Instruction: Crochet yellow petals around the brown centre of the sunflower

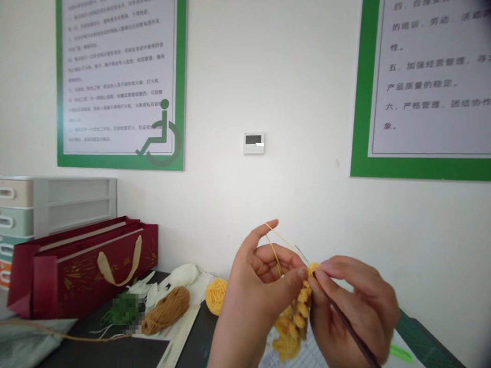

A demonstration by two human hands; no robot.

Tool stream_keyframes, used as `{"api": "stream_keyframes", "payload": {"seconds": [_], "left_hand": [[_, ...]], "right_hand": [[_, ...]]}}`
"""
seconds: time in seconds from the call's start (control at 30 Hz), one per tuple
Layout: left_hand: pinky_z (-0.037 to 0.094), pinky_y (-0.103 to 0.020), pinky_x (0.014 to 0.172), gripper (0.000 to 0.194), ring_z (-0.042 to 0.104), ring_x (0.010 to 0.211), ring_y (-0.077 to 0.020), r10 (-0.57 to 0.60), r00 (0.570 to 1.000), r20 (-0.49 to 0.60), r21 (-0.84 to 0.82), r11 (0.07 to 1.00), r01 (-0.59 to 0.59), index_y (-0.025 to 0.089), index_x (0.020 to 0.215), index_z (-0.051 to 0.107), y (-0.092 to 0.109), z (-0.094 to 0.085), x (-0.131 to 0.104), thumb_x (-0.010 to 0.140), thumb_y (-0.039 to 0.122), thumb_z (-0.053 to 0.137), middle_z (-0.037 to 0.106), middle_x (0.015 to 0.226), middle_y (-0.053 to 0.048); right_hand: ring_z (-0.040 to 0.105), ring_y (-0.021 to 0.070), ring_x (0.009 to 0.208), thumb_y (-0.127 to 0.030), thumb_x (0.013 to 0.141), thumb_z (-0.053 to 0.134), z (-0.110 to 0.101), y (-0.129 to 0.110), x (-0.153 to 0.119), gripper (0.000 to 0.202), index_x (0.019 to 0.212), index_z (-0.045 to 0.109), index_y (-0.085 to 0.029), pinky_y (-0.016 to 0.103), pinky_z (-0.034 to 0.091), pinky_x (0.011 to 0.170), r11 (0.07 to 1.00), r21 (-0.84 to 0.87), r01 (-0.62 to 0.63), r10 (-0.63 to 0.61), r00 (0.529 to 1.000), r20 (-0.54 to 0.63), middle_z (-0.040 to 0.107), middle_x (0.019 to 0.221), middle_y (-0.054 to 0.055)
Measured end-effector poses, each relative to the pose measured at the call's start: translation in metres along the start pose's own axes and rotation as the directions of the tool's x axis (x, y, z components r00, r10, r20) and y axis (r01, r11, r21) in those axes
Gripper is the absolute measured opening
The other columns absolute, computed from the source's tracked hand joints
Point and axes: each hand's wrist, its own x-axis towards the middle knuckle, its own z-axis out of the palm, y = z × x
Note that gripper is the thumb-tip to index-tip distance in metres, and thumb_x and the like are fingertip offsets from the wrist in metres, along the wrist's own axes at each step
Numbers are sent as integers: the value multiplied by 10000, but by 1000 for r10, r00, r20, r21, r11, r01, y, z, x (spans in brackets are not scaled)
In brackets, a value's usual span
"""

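Left hand [261,291]: the thumb and curled fingers pinch the top of the yellow crochet piece; the index finger stands raised. We judge that this grip steadies the stitches close to the hook.
Right hand [356,302]: the thumb and index finger grasp the dark-handled crochet hook [347,322]. We take the near-tip hold to give fine control.
Yellow yarn strand [284,239]: looped over the raised left index fingertip and led down to the hook tip, apparently to set tension.
Yellow crochet piece [287,340]: gripped at its top between both sets of fingers; the rest hangs below the left thumb, probably to leave the working edge free.
Yellow yarn ball [216,296]: just left of the left wrist; we cannot trace its feed to the fingers.
Brown yarn skein [168,309]: farther left of the left fingers, beside green yarn [121,309].
Red gift bag [86,278]: well left of both hands, behind the green yarn.
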Motion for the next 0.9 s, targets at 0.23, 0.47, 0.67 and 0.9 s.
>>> {"api": "stream_keyframes", "payload": {"seconds": [0.23, 0.47, 0.67, 0.9], "left_hand": [[498, -291, 702, 698, 648, 699, -161, 162, 984, -72, 292, 947, -134, 167, 1376, 516, -4, -6, 2, 741, 87, 794, 723, 719, 26], [498, -282, 681, 687, 624, 691, -138, 52, 992, 112, 182, 981, -72, 156, 1358, 547, 0, -13, 5, 731, 44, 806, 709, 744, 25], [461, -260, 627, 660, 610, 670, -117, 6, 990, 142, 119, 993, -23, 137, 1324, 582, 1, -21, 8, 723, 63, 846, 713, 738, 22], [454, -249, 607, 659, 607, 667, -111, -21, 983, 181, 121, 993, -1, 145, 1327, 595, 4, -22, 4, 732, 78, 869, 720, 746, 19]], "right_hand": [[597, 188, 825, -39, 897, 585, -16, 6, 8, 254, 1067, 624, -224, 366, 501, 742, 964, 198, -179, 144, 974, 177, 645, 879, 26], [567, 119, 659, -261, 1058, 519, -20, 12, 8, 153, 948, 621, -230, 253, 463, 610, 734, 277, -620, 559, 784, 270, 584, 732, -17], [560, 114, 661, -309, 1054, 540, -23, 6, 11, 154, 939, 618, -243, 245, 445, 623, 753, 197, -627, 568, 772, 285, 591, 749, -19], [506, 119, 636, -380, 1053, 540, -24, 14, 13, 230, 893, 631, -243, 247, 420, 604, 480, 409, -776, 629, 630, 456, 553, 700, -24]]}}
